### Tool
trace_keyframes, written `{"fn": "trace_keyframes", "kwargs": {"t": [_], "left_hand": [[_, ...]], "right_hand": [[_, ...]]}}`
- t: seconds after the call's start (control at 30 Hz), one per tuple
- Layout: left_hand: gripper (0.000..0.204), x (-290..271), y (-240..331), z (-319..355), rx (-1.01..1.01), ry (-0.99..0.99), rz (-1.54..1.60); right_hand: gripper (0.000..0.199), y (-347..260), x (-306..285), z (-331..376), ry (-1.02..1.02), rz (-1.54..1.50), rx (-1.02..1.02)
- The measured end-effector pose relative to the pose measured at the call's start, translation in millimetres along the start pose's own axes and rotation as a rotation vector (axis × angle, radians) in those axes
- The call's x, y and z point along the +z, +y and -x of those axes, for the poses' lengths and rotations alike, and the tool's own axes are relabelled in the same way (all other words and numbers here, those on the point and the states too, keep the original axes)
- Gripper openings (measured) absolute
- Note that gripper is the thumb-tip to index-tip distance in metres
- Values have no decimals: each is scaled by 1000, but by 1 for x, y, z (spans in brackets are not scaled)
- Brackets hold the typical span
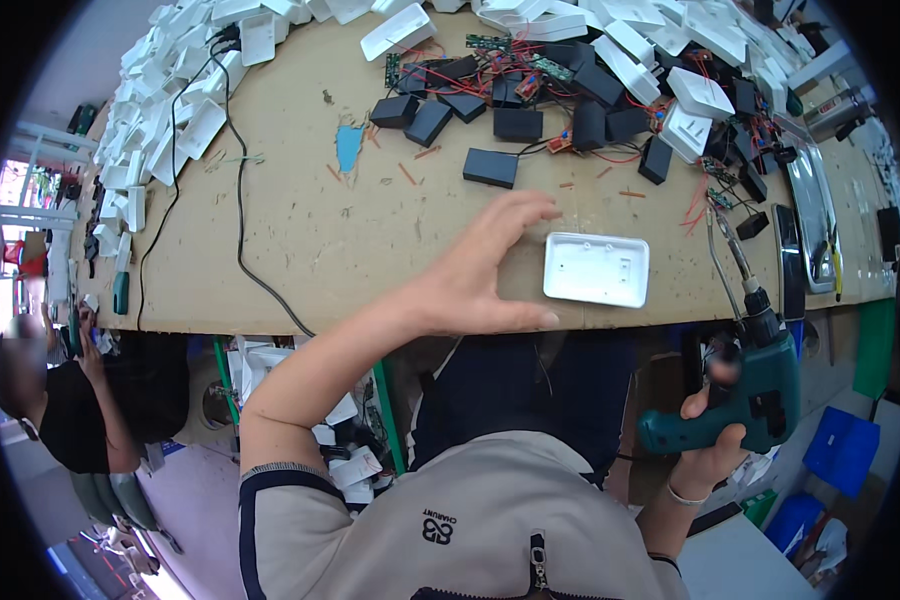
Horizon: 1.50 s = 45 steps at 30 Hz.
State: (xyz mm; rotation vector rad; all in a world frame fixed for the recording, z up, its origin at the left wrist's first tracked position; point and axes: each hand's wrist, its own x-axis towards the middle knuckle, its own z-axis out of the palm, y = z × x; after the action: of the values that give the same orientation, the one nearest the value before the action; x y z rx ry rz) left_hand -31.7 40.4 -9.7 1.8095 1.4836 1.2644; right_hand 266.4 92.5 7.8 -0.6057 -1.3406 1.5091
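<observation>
My left hand (pixel 480 270) hovers over the cardboard-topped table, thumb and fingers spread apart and empty. Just to its right lies a shallow white plastic case half (pixel 597 270), hollow side up, with small holes and posts in its floor. It sits close to the near table edge, and the hand does not touch it. At the right, my right hand (pixel 715 430) grips a teal soldering gun (pixel 760 385), whose metal tip and thin feed tube point away toward the circuit boards. Part of that hand is hidden behind the tool.
Black boxes (pixel 490 168) with red wires and green circuit boards (pixel 550 68) pile up at the back. White case parts (pixel 185 130) heap at the far left and far right. A black cable (pixel 240 230) crosses the left side. Another person (pixel 75 400) sits at the left.
</observation>
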Motion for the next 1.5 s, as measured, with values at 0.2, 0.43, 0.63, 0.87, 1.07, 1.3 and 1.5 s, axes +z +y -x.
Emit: {"fn": "trace_keyframes", "kwargs": {"t": [0.2,0.43,0.63,0.87,1.07,1.3,1.5], "left_hand": [[41,-37,-26,-63,170,420,-635],[37,-32,-62,-126,-184,187,-1067],[22,-86,-42,-109,-485,363,-296],[20,-189,-21,-66,-46,773,101],[18,-201,-14,-38,-42,749,-484],[20,-216,-3,-17,-313,875,-244],[24,-221,12,-8,-278,880,-364]], "right_hand": [[63,0,-4,3,23,-7,-33],[64,2,-3,2,61,61,-45],[64,3,-9,-1,81,54,-37],[63,5,-7,-5,37,72,-47],[64,4,1,-7,-25,43,-42],[64,4,6,-6,-51,57,-53],[62,2,13,-7,-89,20,-46]]}}
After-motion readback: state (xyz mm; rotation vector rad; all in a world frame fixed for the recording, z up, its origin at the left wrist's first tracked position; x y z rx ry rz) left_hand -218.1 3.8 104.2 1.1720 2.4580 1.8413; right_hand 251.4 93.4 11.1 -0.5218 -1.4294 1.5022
